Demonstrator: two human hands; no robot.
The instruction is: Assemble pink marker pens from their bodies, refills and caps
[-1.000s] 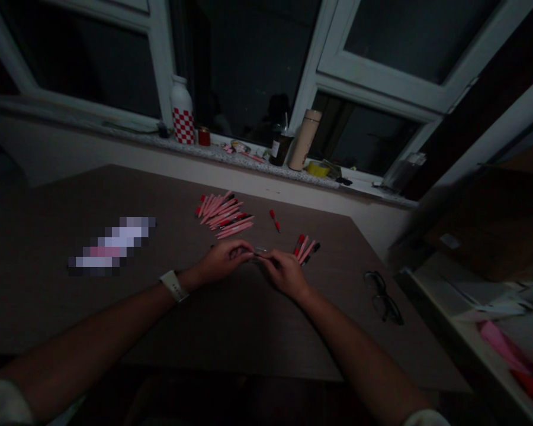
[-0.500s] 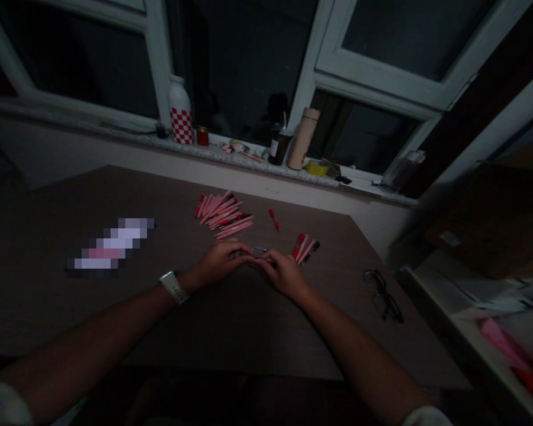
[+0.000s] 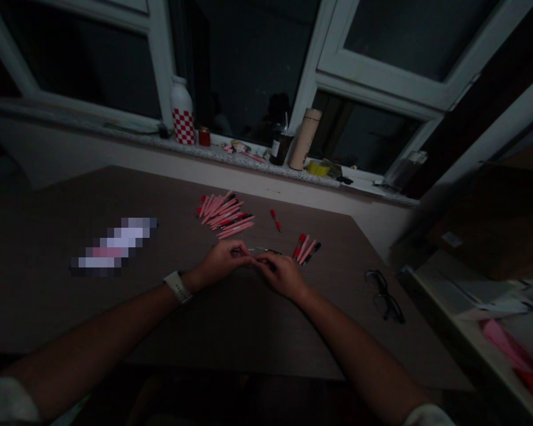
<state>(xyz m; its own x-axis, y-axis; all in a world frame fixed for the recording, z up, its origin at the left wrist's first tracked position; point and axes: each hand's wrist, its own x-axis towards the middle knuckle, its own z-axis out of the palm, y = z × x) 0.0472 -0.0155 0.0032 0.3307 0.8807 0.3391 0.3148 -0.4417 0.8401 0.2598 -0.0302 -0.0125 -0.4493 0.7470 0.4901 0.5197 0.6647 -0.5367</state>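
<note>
Both hands, left hand (image 3: 222,263) and right hand (image 3: 283,275), pinch a thin pen part (image 3: 261,251).

I count two hands on the table, my left hand (image 3: 222,263) and my right hand (image 3: 282,273), with one thin pen (image 3: 266,251) between their fingertips. One big pile of pens (image 3: 224,214) lies beyond them, too many and too dim to count. One lone red pen (image 3: 274,219) lies apart. A small group (image 3: 306,248) shows about four pens. One pair of glasses (image 3: 384,296). One watch (image 3: 176,286).
</note>
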